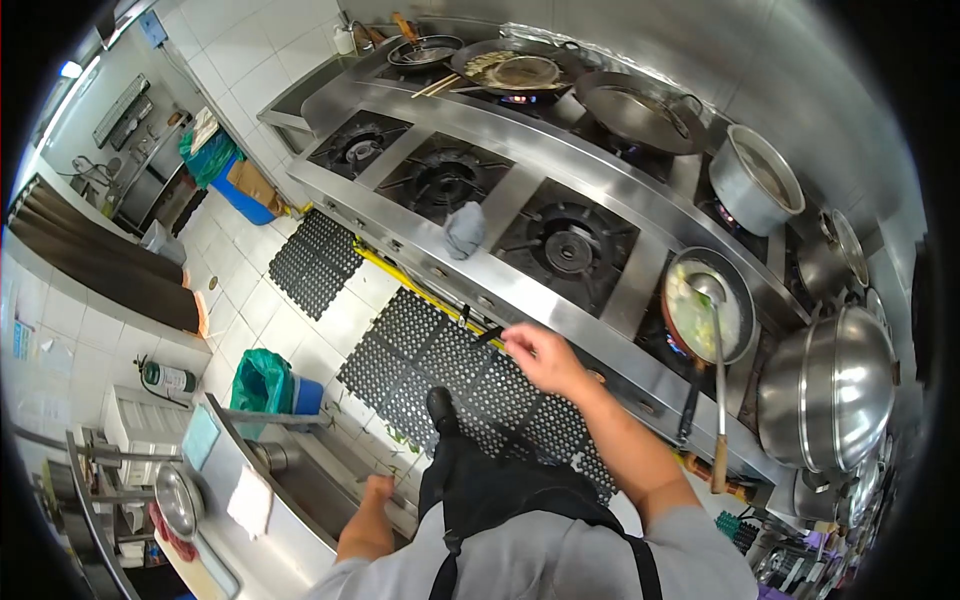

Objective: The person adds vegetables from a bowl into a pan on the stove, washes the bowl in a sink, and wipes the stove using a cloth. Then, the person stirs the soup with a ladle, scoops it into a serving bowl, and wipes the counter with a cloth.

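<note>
My right hand (540, 358) is in front of the stove's front panel, fingers curled together. Whether it grips anything is hidden; a small black piece (487, 338) lies just beyond the fingertips. My left hand (378, 489) hangs low beside the sink counter, its fingers mostly out of sight. On the right of the stove, a frying pan (742, 318) holds pale liquid with yellow and green pieces, over a lit flame. A ladle (719, 370) rests in it, its wooden handle jutting past the stove edge. A grey cloth (465, 230) lies on the front rim between burners.
Behind the front burners stand a wok with food and a strainer (525, 72), another wok (640, 112) and a tall pot (757, 180). A large domed steel pot (830, 390) sits at right. Black rubber mats (400, 350) cover the floor; a green-lined bin (265, 380) stands left.
</note>
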`<state>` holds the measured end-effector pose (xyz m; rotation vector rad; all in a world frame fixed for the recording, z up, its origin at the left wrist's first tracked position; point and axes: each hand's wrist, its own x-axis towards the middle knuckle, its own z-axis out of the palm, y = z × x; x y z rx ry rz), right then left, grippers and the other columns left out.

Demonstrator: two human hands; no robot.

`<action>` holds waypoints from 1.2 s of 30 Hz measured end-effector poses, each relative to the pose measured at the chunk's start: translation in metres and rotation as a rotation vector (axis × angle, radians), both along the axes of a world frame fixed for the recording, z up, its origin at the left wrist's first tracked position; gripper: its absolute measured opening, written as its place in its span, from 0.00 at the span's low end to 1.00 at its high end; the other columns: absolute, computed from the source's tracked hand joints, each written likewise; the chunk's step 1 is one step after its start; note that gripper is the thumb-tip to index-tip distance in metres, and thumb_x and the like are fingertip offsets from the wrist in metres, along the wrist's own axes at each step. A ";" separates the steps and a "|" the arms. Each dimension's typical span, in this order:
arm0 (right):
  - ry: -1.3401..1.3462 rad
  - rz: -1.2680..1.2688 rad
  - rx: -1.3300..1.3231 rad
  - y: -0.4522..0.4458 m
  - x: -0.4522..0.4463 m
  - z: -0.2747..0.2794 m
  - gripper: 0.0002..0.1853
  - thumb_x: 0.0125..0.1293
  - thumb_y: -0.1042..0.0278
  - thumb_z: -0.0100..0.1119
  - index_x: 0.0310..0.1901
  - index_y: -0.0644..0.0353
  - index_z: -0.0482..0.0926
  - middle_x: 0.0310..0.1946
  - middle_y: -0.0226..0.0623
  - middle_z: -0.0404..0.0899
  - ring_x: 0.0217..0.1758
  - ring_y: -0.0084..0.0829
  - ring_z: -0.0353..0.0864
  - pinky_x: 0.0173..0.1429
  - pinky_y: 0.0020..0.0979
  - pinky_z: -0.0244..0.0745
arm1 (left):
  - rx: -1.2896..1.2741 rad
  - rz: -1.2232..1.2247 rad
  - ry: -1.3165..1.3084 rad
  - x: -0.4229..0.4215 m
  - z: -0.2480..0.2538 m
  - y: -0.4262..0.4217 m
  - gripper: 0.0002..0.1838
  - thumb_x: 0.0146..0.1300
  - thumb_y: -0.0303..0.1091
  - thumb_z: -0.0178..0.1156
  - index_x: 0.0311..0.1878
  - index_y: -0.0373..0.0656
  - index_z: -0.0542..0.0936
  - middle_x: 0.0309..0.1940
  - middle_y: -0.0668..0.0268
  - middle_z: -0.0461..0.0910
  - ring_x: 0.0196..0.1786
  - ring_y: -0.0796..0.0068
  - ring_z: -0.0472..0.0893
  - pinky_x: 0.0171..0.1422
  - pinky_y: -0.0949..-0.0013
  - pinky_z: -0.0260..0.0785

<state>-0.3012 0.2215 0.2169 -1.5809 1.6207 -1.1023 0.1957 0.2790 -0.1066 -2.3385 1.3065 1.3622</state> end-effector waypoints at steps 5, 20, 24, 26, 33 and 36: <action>0.117 -0.440 0.001 -0.197 -0.009 -0.070 0.16 0.63 0.60 0.60 0.47 0.61 0.78 0.41 0.48 0.83 0.46 0.43 0.83 0.49 0.38 0.77 | -0.015 0.262 0.398 0.010 0.004 -0.054 0.14 0.64 0.38 0.60 0.37 0.34 0.80 0.22 0.60 0.80 0.21 0.71 0.79 0.25 0.68 0.71; 0.071 -0.794 -0.286 -0.185 -0.026 0.011 0.12 0.65 0.64 0.59 0.41 0.61 0.69 0.27 0.37 0.70 0.29 0.30 0.70 0.36 0.31 0.68 | -0.503 -0.139 0.564 0.104 -0.028 -0.205 0.10 0.68 0.35 0.54 0.33 0.39 0.72 0.19 0.62 0.74 0.17 0.73 0.73 0.17 0.69 0.65; 0.077 -1.098 -0.292 -0.083 -0.054 0.079 0.10 0.67 0.66 0.57 0.40 0.63 0.69 0.27 0.29 0.67 0.28 0.22 0.63 0.34 0.27 0.64 | -0.096 -0.406 0.477 0.073 -0.003 -0.205 0.19 0.70 0.44 0.51 0.30 0.37 0.73 0.20 0.58 0.77 0.16 0.70 0.74 0.15 0.67 0.63; 0.190 -1.187 -0.213 -0.036 -0.081 0.055 0.12 0.67 0.63 0.58 0.40 0.63 0.69 0.28 0.33 0.69 0.28 0.25 0.65 0.34 0.30 0.65 | 0.002 -0.486 0.440 0.059 -0.004 -0.226 0.21 0.70 0.46 0.50 0.29 0.36 0.73 0.20 0.57 0.78 0.16 0.69 0.74 0.14 0.67 0.63; 0.734 -1.193 0.343 0.046 -0.062 -0.043 0.26 0.65 0.57 0.57 0.58 0.68 0.67 0.52 0.56 0.73 0.56 0.55 0.72 0.59 0.48 0.68 | -0.047 -0.073 0.667 -0.070 0.013 -0.342 0.19 0.73 0.47 0.49 0.33 0.40 0.73 0.19 0.64 0.75 0.17 0.77 0.72 0.17 0.72 0.63; 0.832 -1.021 0.101 0.042 -0.057 -0.056 0.29 0.63 0.56 0.60 0.60 0.66 0.66 0.61 0.58 0.65 0.64 0.56 0.65 0.65 0.52 0.61 | -0.119 -0.076 0.631 -0.112 0.070 -0.354 0.18 0.73 0.46 0.48 0.34 0.42 0.73 0.20 0.67 0.75 0.18 0.79 0.73 0.19 0.74 0.63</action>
